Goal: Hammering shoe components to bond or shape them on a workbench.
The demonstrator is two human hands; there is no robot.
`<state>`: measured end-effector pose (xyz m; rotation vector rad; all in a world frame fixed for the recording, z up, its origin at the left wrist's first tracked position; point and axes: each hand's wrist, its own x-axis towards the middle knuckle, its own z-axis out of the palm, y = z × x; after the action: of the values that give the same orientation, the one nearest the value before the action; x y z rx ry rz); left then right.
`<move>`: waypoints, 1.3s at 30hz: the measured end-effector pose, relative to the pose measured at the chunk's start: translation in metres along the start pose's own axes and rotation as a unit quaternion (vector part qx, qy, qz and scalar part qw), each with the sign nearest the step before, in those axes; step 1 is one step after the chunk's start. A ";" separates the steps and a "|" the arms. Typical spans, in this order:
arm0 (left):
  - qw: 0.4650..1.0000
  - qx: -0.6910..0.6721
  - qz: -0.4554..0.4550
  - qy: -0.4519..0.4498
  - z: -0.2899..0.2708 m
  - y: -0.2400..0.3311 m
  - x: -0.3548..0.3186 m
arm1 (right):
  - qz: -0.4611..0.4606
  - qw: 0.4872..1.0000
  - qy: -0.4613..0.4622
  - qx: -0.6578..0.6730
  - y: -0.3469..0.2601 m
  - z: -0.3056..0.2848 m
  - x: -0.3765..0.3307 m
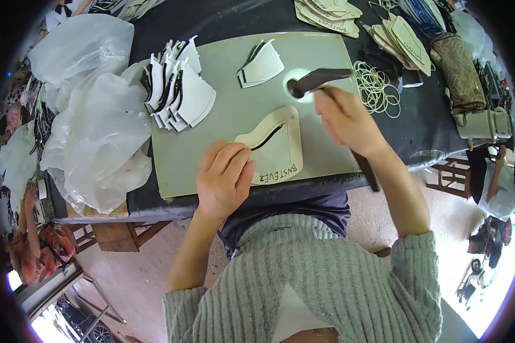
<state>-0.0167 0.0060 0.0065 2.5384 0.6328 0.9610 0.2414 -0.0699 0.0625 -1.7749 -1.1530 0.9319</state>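
My left hand (224,176) presses with its fingertips on a cream card template (280,150) that lies over a white piece with a black edge, near the front of a pale green cutting board (212,131). My right hand (344,119) is raised over the board's right side and grips the handle of a dark hammer (317,80), whose head hangs above a worn white spot on the board.
A stack of white cut pieces with black edges (177,88) sits at the board's left, a smaller pile (261,66) at its back. Clear plastic bags (94,114) lie left. Rubber bands (376,87), more templates (403,40) and a brown pouch (462,71) lie right.
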 end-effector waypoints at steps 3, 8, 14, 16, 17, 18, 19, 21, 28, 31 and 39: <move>0.999 0.024 0.006 0.020 0.001 0.010 0.007 | 0.101 0.970 -0.012 0.220 -0.005 0.002 -0.013; 0.981 -0.048 -0.084 -0.171 -0.001 0.038 0.042 | 0.126 0.952 -0.004 0.279 0.009 0.027 -0.018; 0.959 -0.059 -0.084 -0.266 -0.021 0.002 0.059 | 0.109 0.983 -0.021 0.146 0.009 0.035 -0.017; 0.949 -0.055 -0.040 -0.306 -0.021 -0.002 0.063 | 0.119 0.983 -0.026 0.137 0.006 0.034 -0.014; 0.949 -0.055 -0.042 -0.306 -0.022 -0.003 0.062 | 0.128 0.983 -0.028 0.128 0.005 0.034 -0.013; 0.950 -0.032 -0.001 -0.311 -0.021 -0.004 0.062 | 0.128 0.983 -0.027 0.128 0.005 0.033 -0.014; 0.948 -0.008 0.041 -0.314 -0.021 -0.005 0.062 | 0.129 0.982 -0.021 0.135 0.005 0.033 -0.016; 0.954 0.026 0.098 -0.280 -0.017 -0.004 0.053 | 0.129 0.981 -0.012 0.144 0.005 0.034 -0.017; 0.929 0.171 0.242 -0.222 -0.007 0.000 0.034 | 0.110 0.990 0.009 0.093 0.006 0.038 -0.018; 0.908 0.160 0.290 -0.256 -0.008 -0.009 0.039 | 0.099 0.990 0.010 0.099 0.011 0.042 -0.015; 0.981 0.183 0.009 0.060 -0.052 -0.035 0.093 | 0.127 0.981 0.023 0.144 -0.001 0.040 -0.018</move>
<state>0.0004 0.0928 0.0758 2.8218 0.8966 1.0963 0.2000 -0.0768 0.0503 -1.7175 -0.7279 1.1391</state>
